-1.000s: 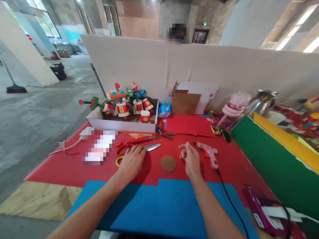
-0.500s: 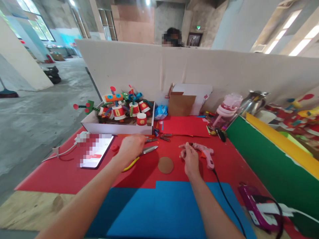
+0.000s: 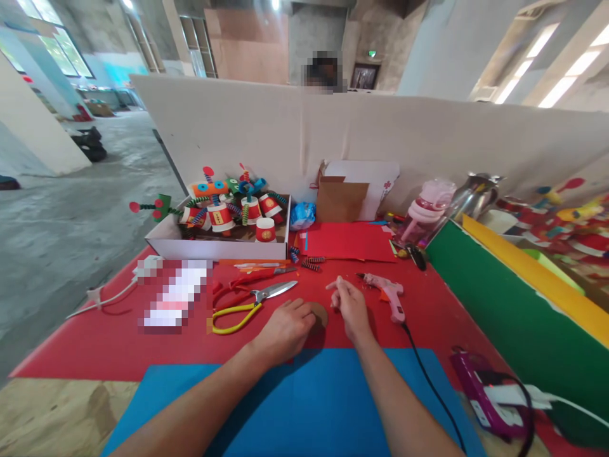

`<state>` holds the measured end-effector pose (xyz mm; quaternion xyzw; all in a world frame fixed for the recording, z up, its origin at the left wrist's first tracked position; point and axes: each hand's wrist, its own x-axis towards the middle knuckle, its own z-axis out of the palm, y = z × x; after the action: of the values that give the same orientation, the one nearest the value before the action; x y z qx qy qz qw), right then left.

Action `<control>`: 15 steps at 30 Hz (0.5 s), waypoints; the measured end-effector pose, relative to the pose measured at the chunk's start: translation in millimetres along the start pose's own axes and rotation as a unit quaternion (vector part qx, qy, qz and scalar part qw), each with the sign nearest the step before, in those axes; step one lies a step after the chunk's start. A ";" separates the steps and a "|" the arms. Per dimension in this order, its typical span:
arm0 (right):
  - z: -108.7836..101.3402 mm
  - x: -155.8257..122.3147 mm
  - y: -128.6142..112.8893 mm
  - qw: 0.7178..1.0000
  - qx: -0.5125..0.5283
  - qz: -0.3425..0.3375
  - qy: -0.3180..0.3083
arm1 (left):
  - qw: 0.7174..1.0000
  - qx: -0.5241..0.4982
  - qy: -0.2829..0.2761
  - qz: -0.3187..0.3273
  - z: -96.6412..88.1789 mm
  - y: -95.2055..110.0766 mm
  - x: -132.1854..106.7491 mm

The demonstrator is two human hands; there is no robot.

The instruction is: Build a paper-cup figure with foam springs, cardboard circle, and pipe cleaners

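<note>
A brown cardboard disc point(image 3: 321, 313) lies on the red table cover point(image 3: 95, 343), just beyond a blue sheet point(image 3: 309, 406). My left hand point(image 3: 285, 328) rests on the disc's left half, its fingers bent together over the edge. My right hand point(image 3: 351, 306) sits just right of the disc. Its fingers are curled in a pinch with one finger pointing left, and what they hold is too small to make out. Yellow-handled scissors point(image 3: 240, 309) lie left of my left hand. A pink glue gun point(image 3: 387, 293) lies right of my right hand.
A white box point(image 3: 209, 249) of paper-cup figures stands at the back left, with red scissors point(image 3: 238, 281) and a phone point(image 3: 174, 296) in front of it. Red paper point(image 3: 349, 241), a pink bottle point(image 3: 425, 212), a kettle point(image 3: 473, 193) and a green board point(image 3: 499, 311) are to the right. A purple device point(image 3: 478, 390) lies at near right. A person sits behind the white partition point(image 3: 428, 133).
My left hand has left the yellow scissors lying on the table and moved right onto the brown disc. My right hand has shifted slightly left toward the disc.
</note>
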<state>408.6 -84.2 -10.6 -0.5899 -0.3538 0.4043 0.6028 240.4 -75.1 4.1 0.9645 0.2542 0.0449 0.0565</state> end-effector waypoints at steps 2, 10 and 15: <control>1.9 -0.7 2.5 0.999 -0.035 -0.014 -0.028 | 1.000 0.000 -0.009 0.000 -0.4 2.1 -1.1; -30.5 -6.6 -26.5 0.920 -0.339 -0.191 0.050 | 1.000 -0.006 0.010 -0.001 1.3 2.7 -1.3; -97.3 -2.2 -47.2 0.787 -0.605 -0.052 0.112 | 1.000 -0.001 -0.005 0.008 -10.6 2.5 -6.6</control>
<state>498.9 -126.5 31.4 -0.8556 -0.4861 0.0070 0.1776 234.7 -79.6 14.5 0.9666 0.2460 0.0408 0.0586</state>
